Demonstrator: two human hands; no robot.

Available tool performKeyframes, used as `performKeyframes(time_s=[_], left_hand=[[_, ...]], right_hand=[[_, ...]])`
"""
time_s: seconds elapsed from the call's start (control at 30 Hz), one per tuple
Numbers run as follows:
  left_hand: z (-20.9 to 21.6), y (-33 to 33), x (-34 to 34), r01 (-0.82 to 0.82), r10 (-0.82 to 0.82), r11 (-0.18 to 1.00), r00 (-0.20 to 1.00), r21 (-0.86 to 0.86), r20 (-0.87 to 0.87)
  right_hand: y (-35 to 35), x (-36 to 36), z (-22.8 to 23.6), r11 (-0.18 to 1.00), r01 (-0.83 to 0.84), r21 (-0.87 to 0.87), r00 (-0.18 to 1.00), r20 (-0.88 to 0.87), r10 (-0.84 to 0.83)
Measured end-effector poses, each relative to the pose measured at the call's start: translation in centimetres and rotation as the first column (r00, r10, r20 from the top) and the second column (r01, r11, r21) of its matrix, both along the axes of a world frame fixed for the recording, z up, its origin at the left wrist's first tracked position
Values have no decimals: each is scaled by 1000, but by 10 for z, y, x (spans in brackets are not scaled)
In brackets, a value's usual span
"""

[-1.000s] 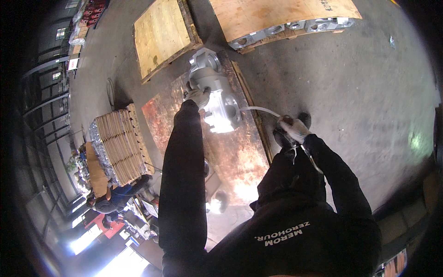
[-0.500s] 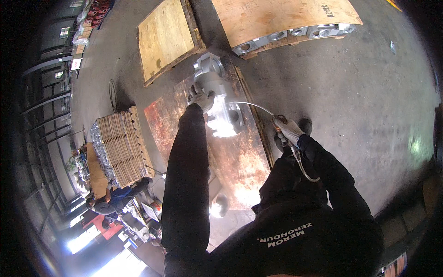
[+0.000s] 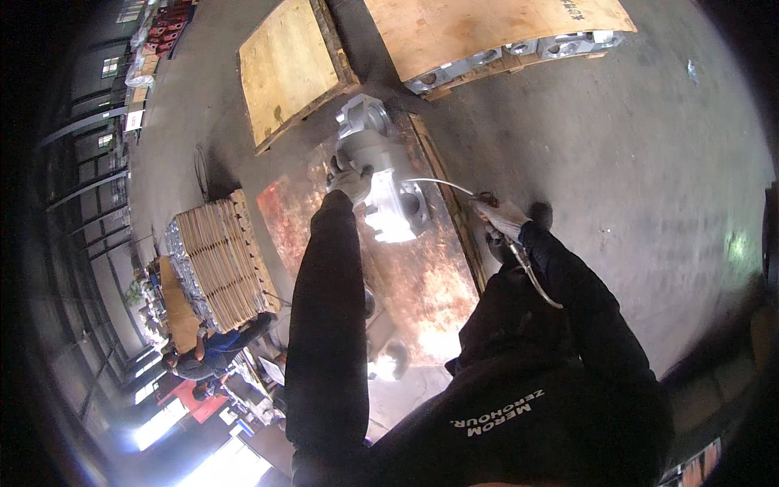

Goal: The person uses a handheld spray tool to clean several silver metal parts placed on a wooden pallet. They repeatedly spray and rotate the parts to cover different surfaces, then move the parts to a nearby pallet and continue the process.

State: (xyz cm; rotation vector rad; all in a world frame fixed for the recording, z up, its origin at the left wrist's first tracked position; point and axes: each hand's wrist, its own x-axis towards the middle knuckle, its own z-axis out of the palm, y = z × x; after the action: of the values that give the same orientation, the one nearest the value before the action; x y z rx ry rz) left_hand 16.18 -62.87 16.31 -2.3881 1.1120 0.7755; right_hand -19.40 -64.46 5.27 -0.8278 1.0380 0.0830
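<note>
A grey metal casting (image 3: 372, 148) with round openings lies on a worn, reddish-brown board, its near end washed out by bright glare. My left hand (image 3: 350, 183), in a pale glove, rests on the casting's left side with the fingers spread. To the right, my gloved right hand (image 3: 505, 217) is closed around an air blow gun (image 3: 489, 200), whose grip is mostly hidden. From it a thin curved tube (image 3: 442, 183) reaches left to the casting, its tip lost in the glare. A hose (image 3: 537, 282) hangs below that hand.
The board (image 3: 442, 280) has a raised wooden edge (image 3: 446, 191) on its right. Beyond stand a plywood-topped pallet (image 3: 288, 69) and a plywood sheet (image 3: 495, 32) over more castings (image 3: 560, 47). At left are stacked cardboard layers (image 3: 221, 256) and a person (image 3: 203, 361) by a cluttered bench.
My right hand and the blow gun have shifted slightly left and up. The left hand stays on the casting. The whole view has moved a little.
</note>
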Motion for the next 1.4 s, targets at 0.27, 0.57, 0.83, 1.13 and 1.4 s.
performKeyframes(time_s=[0.27,0.57,0.83,1.13,1.4], left_hand=[[-47,27,40,118,-107,981,991,-155,81],[-28,19,23,24,-36,968,998,-248,-42],[-57,42,50,88,-90,930,996,-357,11],[-42,29,39,36,-42,947,999,-320,-13],[-40,31,36,53,-66,935,997,-351,-27]], right_hand=[[13,-9,-64,988,139,-73,990,27,-137],[-5,1,-88,996,67,52,992,-115,-60],[-12,4,-79,994,22,103,994,-112,-10],[-17,23,-106,998,-41,43,996,-80,45],[-12,-28,-95,692,-430,-580,900,-220,375]])
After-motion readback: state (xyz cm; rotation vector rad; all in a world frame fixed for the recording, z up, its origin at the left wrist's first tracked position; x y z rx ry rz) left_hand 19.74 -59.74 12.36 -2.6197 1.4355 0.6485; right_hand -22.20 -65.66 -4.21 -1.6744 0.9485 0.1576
